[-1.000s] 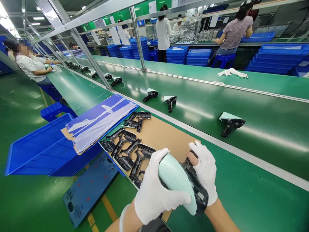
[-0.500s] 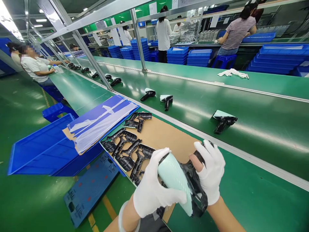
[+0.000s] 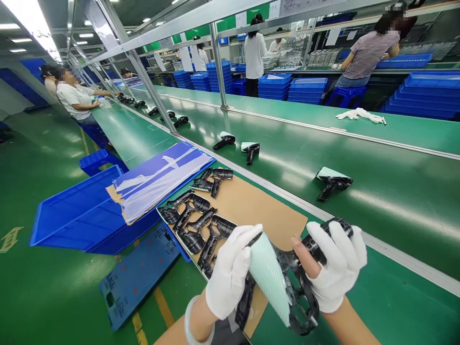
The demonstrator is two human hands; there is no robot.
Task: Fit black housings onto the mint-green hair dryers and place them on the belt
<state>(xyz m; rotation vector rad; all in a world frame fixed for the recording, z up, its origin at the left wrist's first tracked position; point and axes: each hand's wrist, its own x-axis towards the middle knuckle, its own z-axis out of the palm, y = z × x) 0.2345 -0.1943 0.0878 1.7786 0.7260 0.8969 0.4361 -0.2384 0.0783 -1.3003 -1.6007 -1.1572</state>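
Both my hands wear white gloves, with a bare thumb on the right. Between them is a hair-dryer-shaped housing, with a ribbed mint-green shell and an open black plastic frame. My right hand is wrapped round its black handle, which points to the upper right. My left hand pinches the shell's upper left edge; its thumb is mostly hidden. Left of that hand, several black half shells lie hollow side up on a sheet of brown cardboard. Another black part shows below my left hand.
Several mint-and-black housings lie along the green conveyor beyond a metal rail. At left are stacked blue-and-white sheets and a blue crate. White gloves lie on the far ledge. Several co-workers are farther off; a metal post rises ahead.
The housing has turned, bringing its handle out toward the upper right with my right hand round it. My left hand has shifted from across the shell to its upper edge. The view has swung slightly left.
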